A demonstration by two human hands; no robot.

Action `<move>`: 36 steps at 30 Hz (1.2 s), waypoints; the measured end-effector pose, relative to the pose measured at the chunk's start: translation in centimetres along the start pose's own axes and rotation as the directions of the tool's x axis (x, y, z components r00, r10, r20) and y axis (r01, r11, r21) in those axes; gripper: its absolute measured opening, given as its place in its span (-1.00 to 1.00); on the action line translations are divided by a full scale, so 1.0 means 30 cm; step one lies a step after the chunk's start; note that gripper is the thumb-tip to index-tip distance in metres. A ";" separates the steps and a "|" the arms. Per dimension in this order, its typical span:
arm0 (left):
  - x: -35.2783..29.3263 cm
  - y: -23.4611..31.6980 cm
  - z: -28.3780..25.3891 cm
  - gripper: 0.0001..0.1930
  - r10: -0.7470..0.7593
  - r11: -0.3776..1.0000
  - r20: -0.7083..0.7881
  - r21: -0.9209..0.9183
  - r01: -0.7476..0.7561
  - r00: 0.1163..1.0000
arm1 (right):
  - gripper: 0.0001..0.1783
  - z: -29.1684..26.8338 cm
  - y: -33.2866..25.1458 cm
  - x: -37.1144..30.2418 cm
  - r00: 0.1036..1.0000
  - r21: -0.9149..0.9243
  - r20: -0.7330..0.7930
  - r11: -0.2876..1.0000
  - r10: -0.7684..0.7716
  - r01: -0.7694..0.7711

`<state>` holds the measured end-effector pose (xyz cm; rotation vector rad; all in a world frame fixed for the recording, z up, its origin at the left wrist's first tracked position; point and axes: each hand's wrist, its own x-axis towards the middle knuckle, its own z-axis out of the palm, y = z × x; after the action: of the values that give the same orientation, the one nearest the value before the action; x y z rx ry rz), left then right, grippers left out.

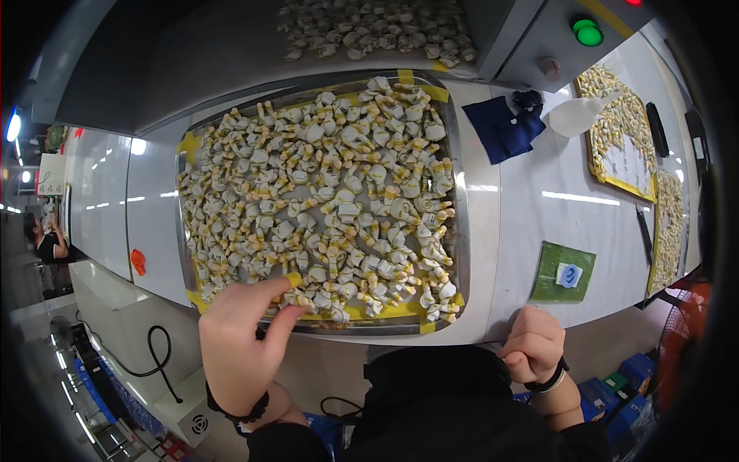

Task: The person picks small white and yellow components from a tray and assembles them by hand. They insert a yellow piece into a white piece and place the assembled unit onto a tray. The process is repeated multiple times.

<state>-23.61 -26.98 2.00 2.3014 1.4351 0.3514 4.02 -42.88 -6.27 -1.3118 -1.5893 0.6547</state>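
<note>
A large metal tray edged with yellow tape holds a dense layer of small moulded pieces, white with yellow and some skin-coloured parts. Over its near left corner reaches my left hand, with a yellow covering on the index fingertip. Thumb and index finger close around one small white-and-yellow piece at the tray's near edge; the fingers partly hide it. My right hand is curled into a fist by the table's front edge, right of the tray. Whatever is inside the fist is hidden.
A grey machine housing overhangs the tray's far side. Rightward lie a dark blue cloth, a white squeeze bottle, a green square pad and another yellow-edged tray of pieces. An orange scrap lies left. A person sits far left.
</note>
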 end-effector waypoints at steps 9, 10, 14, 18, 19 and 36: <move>0.017 -0.054 -0.038 -0.74 -0.054 0.998 -0.042 0.024 0.055 0.998 | -0.77 0.006 0.003 0.016 1.000 -0.056 -0.002 0.998 0.018 -0.018; 0.019 -0.055 -0.038 -0.74 -0.040 0.999 -0.042 0.029 0.041 0.998 | -0.76 0.007 0.004 0.016 1.000 -0.060 -0.004 0.998 0.019 -0.019; 0.022 -0.060 -0.029 -0.74 -0.006 1.000 -0.010 0.017 0.006 1.000 | -0.76 0.008 0.004 0.020 1.000 -0.069 -0.008 0.997 0.020 -0.020; 0.031 -0.045 -0.026 -0.73 0.048 0.999 0.059 -0.030 -0.046 0.997 | -0.76 0.010 0.009 0.014 1.000 -0.069 -0.011 0.997 0.022 -0.022; 0.032 -0.040 -0.029 -0.73 0.055 0.998 0.090 -0.033 -0.053 0.994 | -0.76 0.009 0.009 0.014 1.000 -0.070 -0.008 0.997 0.022 -0.023; 0.025 -0.070 -0.019 -0.73 0.021 0.996 -0.161 -0.082 -0.035 0.987 | -0.78 0.006 0.011 0.016 1.000 -0.074 -0.004 0.997 -0.002 0.002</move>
<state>-25.20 -25.37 1.53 2.2707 1.4335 0.6058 4.01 -42.32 -6.47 -1.3648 -1.6244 0.5962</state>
